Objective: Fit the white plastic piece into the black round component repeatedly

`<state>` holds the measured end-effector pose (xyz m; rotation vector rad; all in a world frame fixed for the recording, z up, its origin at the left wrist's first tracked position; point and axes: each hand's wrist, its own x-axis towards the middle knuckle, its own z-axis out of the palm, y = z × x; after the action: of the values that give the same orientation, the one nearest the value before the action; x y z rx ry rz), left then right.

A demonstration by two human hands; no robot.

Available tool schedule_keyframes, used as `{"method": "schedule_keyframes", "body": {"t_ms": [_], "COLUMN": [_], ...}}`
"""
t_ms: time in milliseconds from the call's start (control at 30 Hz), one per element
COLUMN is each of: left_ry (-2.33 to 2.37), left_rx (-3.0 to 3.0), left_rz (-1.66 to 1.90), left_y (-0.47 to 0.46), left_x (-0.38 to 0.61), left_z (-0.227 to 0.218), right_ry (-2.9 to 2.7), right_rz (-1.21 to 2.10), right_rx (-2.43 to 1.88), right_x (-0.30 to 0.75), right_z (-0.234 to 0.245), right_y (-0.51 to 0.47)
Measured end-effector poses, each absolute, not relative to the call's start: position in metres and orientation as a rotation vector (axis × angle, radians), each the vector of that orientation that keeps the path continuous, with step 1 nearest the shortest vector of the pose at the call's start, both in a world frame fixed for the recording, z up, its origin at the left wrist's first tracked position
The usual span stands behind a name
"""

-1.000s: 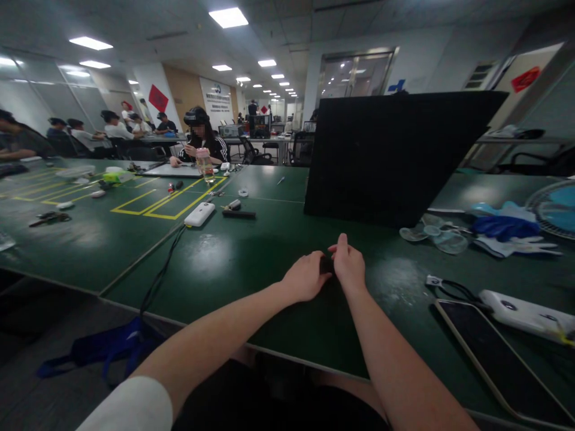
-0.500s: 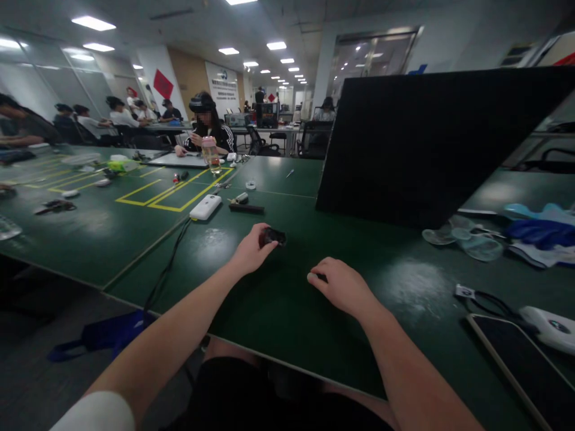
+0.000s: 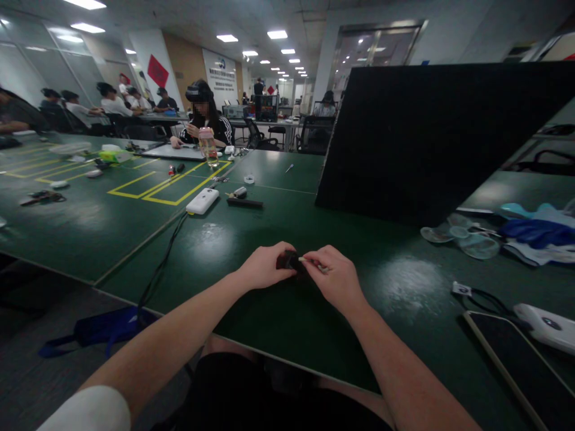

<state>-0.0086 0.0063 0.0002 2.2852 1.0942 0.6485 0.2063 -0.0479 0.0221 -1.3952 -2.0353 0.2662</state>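
Over the near part of the green table (image 3: 269,323), my left hand (image 3: 264,267) is closed around a small dark object (image 3: 288,261), whose kind I cannot make out. From the right, my right hand (image 3: 338,280) pinches a thin stick with a white tip (image 3: 302,258); most of the stick is hidden by the fingers. Its tip is at the right side of the dark object, and whether the two touch is too small to tell. Beyond my hands lie a dark bar (image 3: 245,203) and a white power bank (image 3: 203,202) with a black cable.
A large black panel (image 3: 404,143) stands at the right. Near the right edge are a phone (image 3: 507,353), a white device (image 3: 545,326) and blue cloth (image 3: 534,232). A bottle (image 3: 208,148) stands in front of a seated person (image 3: 204,120) wearing a headset.
My hands have come together. The left moved right and nearer with the dark object; the right shifted slightly left and up, and the white-tipped stick now shows in its fingers.
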Motion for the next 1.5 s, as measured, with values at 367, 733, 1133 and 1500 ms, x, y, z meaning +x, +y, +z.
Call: {"method": "schedule_keyframes", "body": {"t_ms": [367, 733, 1133, 1500], "left_ry": [1.071, 1.213, 1.181, 1.184], "left_rx": [2.202, 2.266, 2.431, 2.353], "left_rz": [0.631, 0.694, 0.701, 0.745], "left_y": [0.006, 0.010, 0.003, 0.002], "left_x": [-0.008, -0.012, -0.007, -0.006], "left_z": [0.003, 0.002, 0.009, 0.008], "right_ry": [-2.312, -1.934, -1.932, -1.895], "right_rz": [0.219, 0.312, 0.722, 0.614], "right_rx": [-1.420, -2.069, -1.759, -1.576], "right_x": [0.204, 0.245, 0.210, 0.217], "right_z": [0.023, 0.021, 0.020, 0.019], "right_y": [-0.049, -0.030, -0.043, -0.043]}}
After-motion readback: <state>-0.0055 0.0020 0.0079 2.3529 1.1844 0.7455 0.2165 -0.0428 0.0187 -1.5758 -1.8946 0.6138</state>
